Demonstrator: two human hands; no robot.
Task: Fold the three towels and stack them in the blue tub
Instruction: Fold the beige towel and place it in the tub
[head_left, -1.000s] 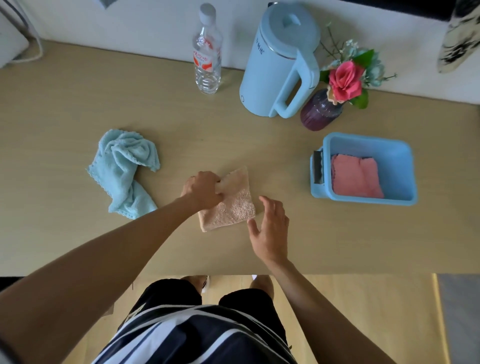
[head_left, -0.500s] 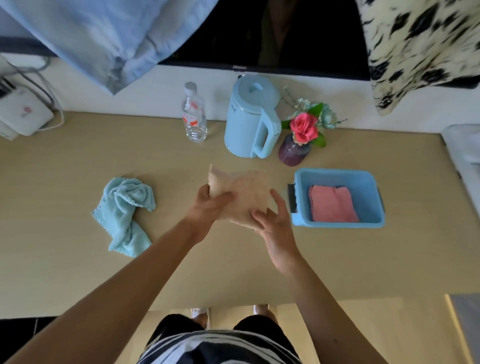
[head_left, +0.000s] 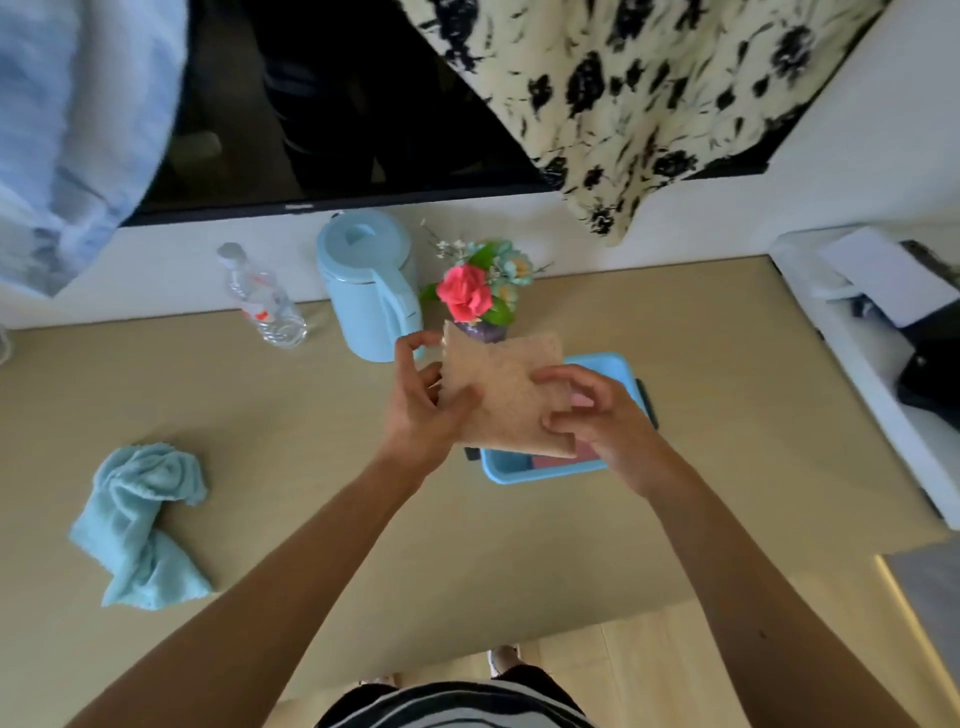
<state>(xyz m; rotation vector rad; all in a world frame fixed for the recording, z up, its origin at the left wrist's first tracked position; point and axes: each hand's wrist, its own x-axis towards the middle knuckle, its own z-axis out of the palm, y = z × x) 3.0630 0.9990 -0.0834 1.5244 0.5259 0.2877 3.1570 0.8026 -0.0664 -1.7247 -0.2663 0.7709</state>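
A folded beige towel is held in the air above the blue tub, which it largely hides. My left hand grips its left edge and my right hand pinches its right side. A strip of the folded pink towel shows inside the tub under the beige one. The light blue towel lies crumpled on the table at the left, apart from both hands.
Behind the tub stand a light blue kettle, a purple vase with flowers and a plastic water bottle. A dark screen hangs on the wall. A white unit borders the table's right edge.
Both hands lifted the folded beige towel off the table and carried it right, from the table's middle to above the blue tub. The camera tilted up.
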